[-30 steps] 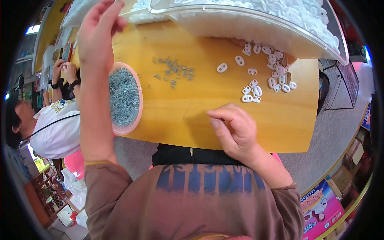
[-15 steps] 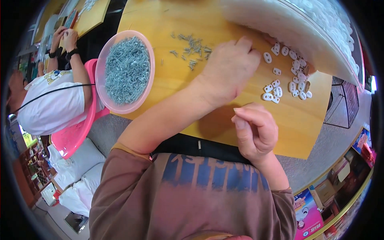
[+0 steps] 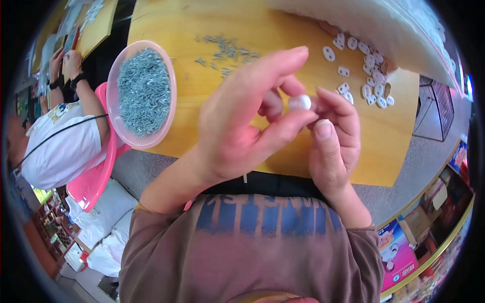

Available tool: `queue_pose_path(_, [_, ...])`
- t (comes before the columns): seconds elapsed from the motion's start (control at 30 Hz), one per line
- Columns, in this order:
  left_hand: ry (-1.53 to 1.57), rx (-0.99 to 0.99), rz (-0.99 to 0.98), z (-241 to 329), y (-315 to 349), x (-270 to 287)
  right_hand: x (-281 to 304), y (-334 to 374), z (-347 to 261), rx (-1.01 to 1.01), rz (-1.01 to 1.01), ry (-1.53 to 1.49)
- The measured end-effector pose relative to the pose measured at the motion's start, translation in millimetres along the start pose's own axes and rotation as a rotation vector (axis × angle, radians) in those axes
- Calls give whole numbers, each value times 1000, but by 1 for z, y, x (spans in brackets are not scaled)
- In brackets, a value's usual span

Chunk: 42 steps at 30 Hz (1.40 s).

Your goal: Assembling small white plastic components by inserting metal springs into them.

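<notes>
My left hand (image 3: 230,121) is raised above the near part of the table, its thumb and bent fingers closed around a small white plastic piece (image 3: 301,103). My right hand (image 3: 337,144) faces it from the right, with curled fingertips right beside the piece; whatever lies between those fingers is hidden. Similar white oval pieces with holes (image 3: 371,70) are scattered at the table's right. Small silvery screws (image 3: 225,48) lie loose toward the far middle. More screws (image 3: 144,93) fill a pink oval bowl (image 3: 172,101) on the left.
A large clear plastic bag (image 3: 353,22) of white pieces slopes over the far right of the wooden table (image 3: 371,166). At left, a person (image 3: 65,136) sits on a pink chair (image 3: 91,189). A black wire basket (image 3: 435,111) stands beyond the right edge.
My left hand has come back from the far side of the table toward my right hand, now with a white piece in its fingers. The right hand has turned its fingertips toward it.
</notes>
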<state>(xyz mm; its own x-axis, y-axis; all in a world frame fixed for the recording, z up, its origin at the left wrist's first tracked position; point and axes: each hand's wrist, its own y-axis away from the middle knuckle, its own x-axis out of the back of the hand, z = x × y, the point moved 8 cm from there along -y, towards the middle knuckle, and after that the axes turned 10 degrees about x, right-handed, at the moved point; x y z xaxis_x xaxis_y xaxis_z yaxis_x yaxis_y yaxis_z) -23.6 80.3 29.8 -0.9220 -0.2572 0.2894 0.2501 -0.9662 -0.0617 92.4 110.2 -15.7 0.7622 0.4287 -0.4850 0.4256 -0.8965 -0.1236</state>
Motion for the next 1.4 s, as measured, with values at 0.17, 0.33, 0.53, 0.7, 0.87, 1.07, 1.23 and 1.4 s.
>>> queue_pose_path(0.17, [-173,-203,-33,17,11,-13,-4,5,9,-158,-123,-240])
queue_pose_path(0.33, [-202,-310,-2,15,14,-16,1,2,14,-248,-84,-344])
queue_pose_path(0.53, [-225,-303,-8,10,22,-15,-3,3,19,-318,-59,-386])
queue_pose_path(0.7, [-245,-214,17,5,27,2,2,2,17,-257,-17,-214])
queue_pose_path(0.87, [-481,-194,201,-21,42,33,3,3,19,-213,-50,-224])
queue_pose_path(1.07, [-648,-17,282,-46,51,45,1,1,19,-187,-49,-43])
queue_pose_path(1.23, [-724,25,305,-58,37,38,12,0,23,-171,-44,-28])
queue_pose_path(1.4, [-846,-36,266,-61,36,29,16,1,26,-197,-35,-15])
